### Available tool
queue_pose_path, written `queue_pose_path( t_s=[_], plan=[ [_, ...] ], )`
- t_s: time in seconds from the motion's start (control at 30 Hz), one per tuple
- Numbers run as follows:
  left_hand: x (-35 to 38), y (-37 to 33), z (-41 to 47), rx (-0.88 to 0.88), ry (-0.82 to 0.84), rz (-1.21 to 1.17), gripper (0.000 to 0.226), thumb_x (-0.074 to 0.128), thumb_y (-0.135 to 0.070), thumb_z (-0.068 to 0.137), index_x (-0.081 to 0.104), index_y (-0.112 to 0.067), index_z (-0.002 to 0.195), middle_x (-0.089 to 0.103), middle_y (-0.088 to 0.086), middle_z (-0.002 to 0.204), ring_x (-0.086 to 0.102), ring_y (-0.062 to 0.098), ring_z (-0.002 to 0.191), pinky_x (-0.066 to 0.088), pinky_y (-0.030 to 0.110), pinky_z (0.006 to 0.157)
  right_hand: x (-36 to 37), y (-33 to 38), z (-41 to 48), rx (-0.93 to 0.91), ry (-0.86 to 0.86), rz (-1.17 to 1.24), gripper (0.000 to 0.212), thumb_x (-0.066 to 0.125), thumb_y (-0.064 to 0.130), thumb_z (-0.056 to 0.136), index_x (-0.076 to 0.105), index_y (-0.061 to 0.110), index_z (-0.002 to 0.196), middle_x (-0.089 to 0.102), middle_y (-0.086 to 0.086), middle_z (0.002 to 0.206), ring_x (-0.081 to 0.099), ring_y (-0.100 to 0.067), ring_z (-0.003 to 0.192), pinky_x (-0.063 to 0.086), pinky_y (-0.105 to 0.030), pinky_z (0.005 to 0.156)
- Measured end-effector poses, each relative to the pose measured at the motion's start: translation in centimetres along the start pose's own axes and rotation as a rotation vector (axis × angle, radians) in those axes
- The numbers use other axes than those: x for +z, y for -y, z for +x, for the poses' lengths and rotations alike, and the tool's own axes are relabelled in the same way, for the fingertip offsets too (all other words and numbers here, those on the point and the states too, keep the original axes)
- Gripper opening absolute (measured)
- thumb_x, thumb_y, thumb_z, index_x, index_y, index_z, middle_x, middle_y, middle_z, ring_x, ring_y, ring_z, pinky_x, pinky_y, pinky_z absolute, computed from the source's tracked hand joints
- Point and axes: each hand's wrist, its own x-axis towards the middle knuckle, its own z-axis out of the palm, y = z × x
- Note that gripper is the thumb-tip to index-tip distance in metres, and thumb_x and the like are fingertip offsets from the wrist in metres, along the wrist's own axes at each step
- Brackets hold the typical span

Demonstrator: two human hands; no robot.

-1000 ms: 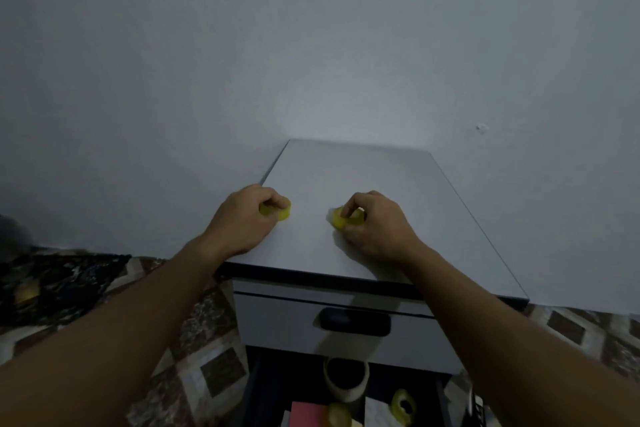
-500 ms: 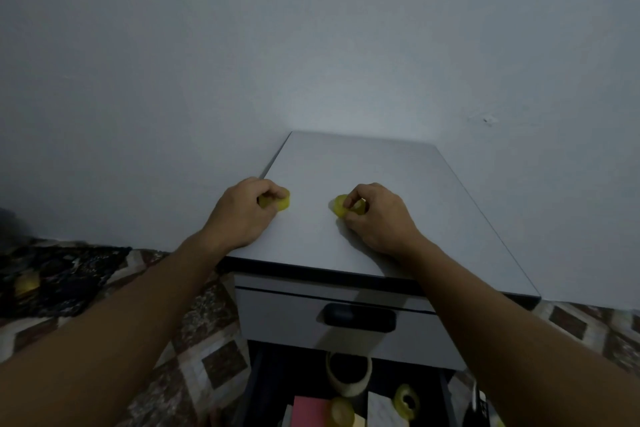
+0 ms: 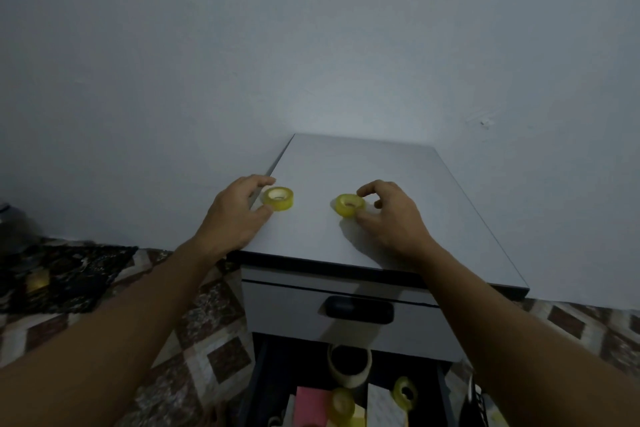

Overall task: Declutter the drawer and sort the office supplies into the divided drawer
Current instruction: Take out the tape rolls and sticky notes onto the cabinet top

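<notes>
Two tape rolls (image 3: 277, 198) on cabinet top (image 3: 398, 177): light, stiff; we pinch rims. L hand (image 3: 235, 215) slack, empty; R hand (image 3: 391, 218) grip unclear.

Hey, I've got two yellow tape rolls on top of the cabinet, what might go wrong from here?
The left tape roll lies near the left edge of the cabinet top; a nudge from your left hand might knock it to the floor. Your right hand sits close against the right tape roll, so pulling back could drag it toward the front edge, above the open drawer.
</notes>
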Motion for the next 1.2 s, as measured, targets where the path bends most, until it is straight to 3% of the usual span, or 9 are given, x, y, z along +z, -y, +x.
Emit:
queue_pose_path(
  t_s=[0.2, 0.37, 0.43, 0.53, 0.63, 0.73, 0.8, 0.93, 1.2],
  plan=[
    [-1.6, -1.8, -5.2, -0.012, -0.165, -0.083, 0.025, 0.062, -0.012, 0.094, 0.066, -0.025, 0.115, 0.063, -0.006, 0.118, 0.057, 0.012, 0.105, 0.045, 0.026, 0.088, -2.7, 0.3, -5.3, 0.009, -0.159, 0.117, 0.02, 0.064, 0.018, 0.087, 0.064, 0.022, 0.107, 0.063, 0.011, 0.107, 0.059, -0.008, 0.087, 0.046, -0.021, 0.071],
    [-0.7, -3.8, -11.8, 0.116, -0.223, -0.141, 0.015, 0.063, -0.007, 0.093, 0.069, -0.017, 0.103, 0.068, -0.002, 0.094, 0.061, 0.004, 0.084, 0.046, 0.007, 0.07, -3.3, -0.6, -11.3, 0.023, -0.187, 0.336, 0.011, 0.063, 0.01, 0.09, 0.068, 0.02, 0.089, 0.068, 0.006, 0.079, 0.061, -0.008, 0.07, 0.048, -0.019, 0.06],
    [0.5, -4.3, -14.3, 0.065, -0.17, -0.167, 0.015, 0.064, -0.006, 0.092, 0.071, -0.018, 0.098, 0.068, -0.007, 0.091, 0.061, 0.004, 0.083, 0.047, 0.008, 0.069, -2.8, -1.3, -13.8, 0.028, -0.189, 0.373, 0.013, 0.063, 0.008, 0.09, 0.068, 0.019, 0.086, 0.066, 0.002, 0.074, 0.06, -0.01, 0.066, 0.048, -0.022, 0.059],
    [3.3, -3.6, -17.2, -0.068, 0.087, -0.167, 0.015, 0.067, -0.01, 0.092, 0.071, -0.023, 0.096, 0.068, -0.008, 0.087, 0.063, 0.004, 0.083, 0.049, 0.011, 0.068, -0.9, -3.7, -17.3, 0.131, -0.092, 0.373, 0.014, 0.062, 0.007, 0.09, 0.067, 0.018, 0.083, 0.065, -0.001, 0.071, 0.057, -0.009, 0.063, 0.047, -0.024, 0.058],
    [6.8, -1.2, -19.2, -0.19, 0.332, -0.136, 0.013, 0.067, -0.016, 0.093, 0.069, -0.024, 0.103, 0.067, -0.01, 0.095, 0.063, 0.0, 0.088, 0.052, 0.012, 0.076, 1.7, -7.6, -20.0, 0.293, 0.002, 0.293, 0.017, 0.062, 0.007, 0.09, 0.067, 0.019, 0.08, 0.068, 0.001, 0.075, 0.064, -0.013, 0.07, 0.054, -0.036, 0.066],
    [10.6, 2.0, -20.3, -0.277, 0.453, -0.072, 0.018, 0.069, -0.02, 0.091, 0.068, -0.027, 0.107, 0.067, -0.009, 0.104, 0.063, 0.006, 0.101, 0.05, 0.018, 0.088, 4.0, -11.3, -21.8, 0.445, 0.073, 0.211, 0.015, 0.061, 0.007, 0.09, 0.065, 0.019, 0.084, 0.069, 0.0, 0.082, 0.066, -0.022, 0.077, 0.055, -0.044, 0.072],
    [12.7, 3.3, -20.7, -0.323, 0.498, -0.065, 0.022, 0.07, -0.021, 0.089, 0.067, -0.027, 0.111, 0.065, -0.007, 0.11, 0.061, 0.008, 0.107, 0.047, 0.018, 0.09, 5.5, -13.3, -22.5, 0.502, 0.152, 0.133, 0.01, 0.061, 0.013, 0.091, 0.067, 0.019, 0.097, 0.069, 0.0, 0.098, 0.065, -0.023, 0.093, 0.055, -0.043, 0.081],
    [16.3, 4.4, -21.0, -0.338, 0.539, -0.032, 0.032, 0.069, -0.029, 0.089, 0.064, -0.026, 0.12, 0.061, -0.005, 0.119, 0.059, 0.01, 0.105, 0.049, 0.024, 0.088, 8.2, -15.4, -22.7, 0.555, 0.322, 0.035, 0.037, 0.059, 0.02, 0.095, 0.058, 0.012, 0.13, 0.059, -0.01, 0.133, 0.06, -0.029, 0.114, 0.05, -0.036, 0.086],
    [20.7, 5.7, -20.9, -0.368, 0.615, 0.119, 0.044, 0.073, -0.038, 0.08, 0.06, -0.026, 0.12, 0.061, 0.003, 0.118, 0.057, 0.024, 0.11, 0.052, 0.037, 0.088, 11.1, -17.7, -22.1, 0.499, 0.463, -0.133, 0.046, 0.057, 0.016, 0.093, 0.05, 0.008, 0.138, 0.047, -0.017, 0.14, 0.05, -0.04, 0.121, 0.045, -0.043, 0.096]
  ],
)
